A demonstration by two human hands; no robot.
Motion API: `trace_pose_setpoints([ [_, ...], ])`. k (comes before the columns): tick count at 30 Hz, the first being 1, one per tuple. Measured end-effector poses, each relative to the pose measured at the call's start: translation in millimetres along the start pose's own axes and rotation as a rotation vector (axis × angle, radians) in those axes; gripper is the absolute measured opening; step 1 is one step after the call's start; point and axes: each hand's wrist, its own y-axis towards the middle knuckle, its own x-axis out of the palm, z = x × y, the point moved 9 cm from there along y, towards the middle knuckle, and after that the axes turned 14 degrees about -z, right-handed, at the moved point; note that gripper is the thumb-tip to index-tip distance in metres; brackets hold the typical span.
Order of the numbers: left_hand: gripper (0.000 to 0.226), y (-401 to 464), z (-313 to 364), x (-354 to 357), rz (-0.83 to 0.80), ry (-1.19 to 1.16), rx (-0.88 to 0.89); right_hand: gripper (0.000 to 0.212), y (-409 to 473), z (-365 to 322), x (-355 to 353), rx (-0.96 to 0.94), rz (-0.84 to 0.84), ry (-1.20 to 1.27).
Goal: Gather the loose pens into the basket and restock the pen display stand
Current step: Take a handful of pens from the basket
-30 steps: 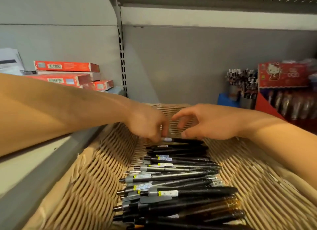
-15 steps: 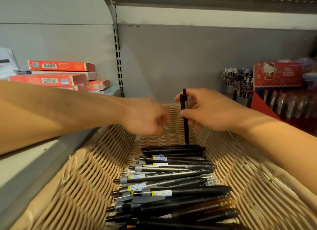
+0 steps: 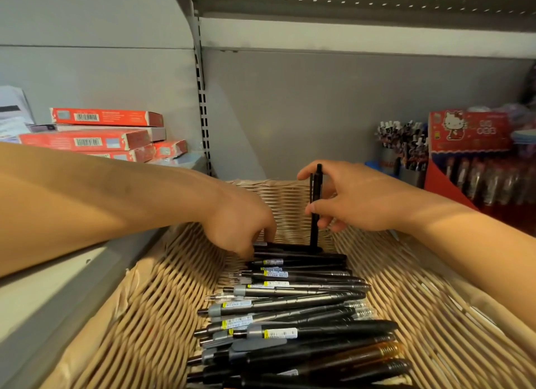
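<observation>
right hand (image 3: 356, 200) pinching upright black pen (image 3: 315, 203), left hand (image 3: 240, 223) gripping basket pens (image 3: 290, 310)

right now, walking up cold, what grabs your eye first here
A single black pen stood upright, pinched in the right hand at the far end of the wicker basket. Below it a row of black pens lies crosswise along the basket floor, where the left hand grips the farthest ones. A red Hello Kitty box stands far right.

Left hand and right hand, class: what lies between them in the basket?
In the head view, bare wicker basket wall shows between left hand and right hand, which holds an upright black pen.
</observation>
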Motion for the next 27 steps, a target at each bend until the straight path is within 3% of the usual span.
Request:
trace_pose_setpoints([
  [6, 0.051, 4, -2, -14, 0.129, -0.177, 0.090, 0.052, 0, 2, 4, 0.006, -0.037, 0.015],
  [13, 0.016, -8, -14, -42, 0.424, -0.536, 0.186, 0.034, -2, -2, 7, 0.007, -0.064, 0.003],
  [19, 0.018, -19, -17, -51, 0.563, -0.658, 0.230, 0.008, -2, -4, 8, 0.024, -0.089, -0.110],
  [27, 0.032, -23, -17, -53, 0.598, -0.764, 0.273, 0.009, -2, -2, 2, 0.075, -0.035, -0.138],
])
